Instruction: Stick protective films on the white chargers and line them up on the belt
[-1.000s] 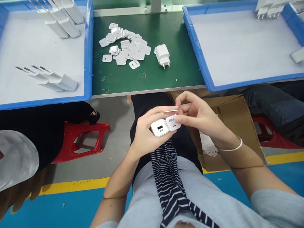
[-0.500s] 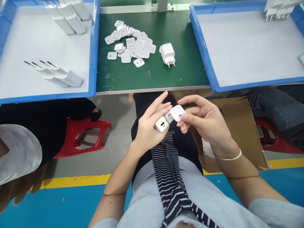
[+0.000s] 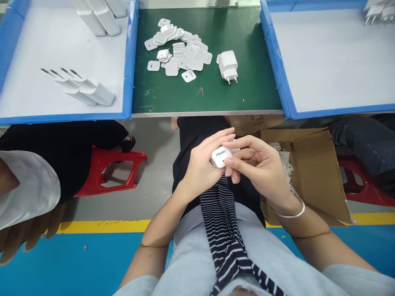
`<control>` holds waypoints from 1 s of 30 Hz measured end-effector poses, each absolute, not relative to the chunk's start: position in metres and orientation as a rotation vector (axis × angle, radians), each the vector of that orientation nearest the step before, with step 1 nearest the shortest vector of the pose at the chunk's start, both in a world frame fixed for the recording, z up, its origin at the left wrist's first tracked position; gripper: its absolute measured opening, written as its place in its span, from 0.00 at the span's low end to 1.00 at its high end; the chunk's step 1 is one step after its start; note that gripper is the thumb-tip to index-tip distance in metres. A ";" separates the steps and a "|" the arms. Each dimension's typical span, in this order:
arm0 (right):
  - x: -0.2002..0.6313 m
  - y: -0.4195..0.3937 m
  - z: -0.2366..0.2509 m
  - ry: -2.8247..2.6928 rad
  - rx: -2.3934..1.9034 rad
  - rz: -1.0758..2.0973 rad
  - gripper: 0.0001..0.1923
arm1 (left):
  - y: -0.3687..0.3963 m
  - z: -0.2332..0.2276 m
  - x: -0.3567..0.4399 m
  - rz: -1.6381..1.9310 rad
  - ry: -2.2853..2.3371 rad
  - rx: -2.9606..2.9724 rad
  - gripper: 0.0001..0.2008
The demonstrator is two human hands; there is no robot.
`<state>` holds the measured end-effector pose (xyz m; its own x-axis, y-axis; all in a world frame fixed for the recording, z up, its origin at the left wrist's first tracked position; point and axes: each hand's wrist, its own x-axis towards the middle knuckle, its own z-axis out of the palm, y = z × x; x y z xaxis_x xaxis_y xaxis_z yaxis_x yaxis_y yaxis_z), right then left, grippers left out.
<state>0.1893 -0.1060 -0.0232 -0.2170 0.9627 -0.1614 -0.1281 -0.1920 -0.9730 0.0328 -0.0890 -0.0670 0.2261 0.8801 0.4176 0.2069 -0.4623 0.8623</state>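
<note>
My left hand (image 3: 206, 162) is wrapped round a white charger, most of it hidden by the fingers. Over the charger's end face lies a small white cover plate (image 3: 220, 157) with "Fibaks" printed on it and a little slot. Thumb and fingers of my right hand (image 3: 254, 164) pinch this plate at its right edge. Whether the plate sits flush cannot be seen. Part of another white piece (image 3: 235, 150) shows behind the right fingers. On the green table (image 3: 185, 98) are a loose pile of similar cover plates (image 3: 172, 69) and one charger (image 3: 228, 65) with two pins.
A blue-rimmed tray (image 3: 127, 82) with several white chargers stands on the left, and another blue-rimmed tray (image 3: 282, 86) on the right. Below the table, an open cardboard box (image 3: 317, 176) is at my right. Red stools (image 3: 114, 170) and seated people are on both sides.
My right hand has moved left and turned the cover plate, bringing it over the charger's port face, which was visible before. The view has shifted slightly.
</note>
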 end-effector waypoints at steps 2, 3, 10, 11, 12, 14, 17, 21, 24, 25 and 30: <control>0.190 -0.106 -0.022 -1.172 -1.132 1.570 0.12 | -0.089 -0.067 0.033 1.271 1.000 1.830 0.17; 0.191 -0.105 -0.022 -1.177 -1.133 1.574 0.13 | -0.090 -0.066 0.034 1.274 1.000 1.833 0.17; 0.194 -0.104 -0.023 -1.168 -1.115 1.600 0.13 | -0.089 -0.064 0.035 1.270 0.968 1.853 0.17; 0.194 -0.103 -0.023 -1.163 -1.110 1.607 0.13 | -0.089 -0.064 0.036 1.272 0.966 1.856 0.17; 0.195 -0.103 -0.024 -1.158 -1.104 1.614 0.13 | -0.088 -0.065 0.036 1.276 0.964 1.862 0.16; 0.195 -0.102 -0.024 -1.155 -1.089 1.623 0.13 | -0.088 -0.065 0.036 1.285 0.959 1.879 0.16; 0.195 -0.102 -0.024 -1.164 -1.089 1.626 0.12 | -0.087 -0.066 0.035 1.279 0.964 1.900 0.16; 0.195 -0.101 -0.022 -1.192 -1.135 1.605 0.13 | -0.088 -0.066 0.036 1.258 0.995 1.893 0.16; 0.195 -0.101 -0.022 -1.216 -1.160 1.571 0.13 | -0.088 -0.066 0.037 1.260 0.989 1.888 0.16; 0.195 -0.102 -0.022 -1.227 -1.165 1.558 0.13 | -0.088 -0.065 0.037 1.259 0.987 1.885 0.16; 0.197 -0.102 -0.023 -1.289 -1.195 1.502 0.13 | -0.087 -0.065 0.038 1.244 0.990 1.892 0.17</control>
<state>0.1966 -0.1017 -0.0231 -0.2277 0.9619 -0.1510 0.0038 -0.1542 -0.9880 0.0383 -0.0872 -0.0652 0.2617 0.8598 0.4385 0.2345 -0.4974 0.8352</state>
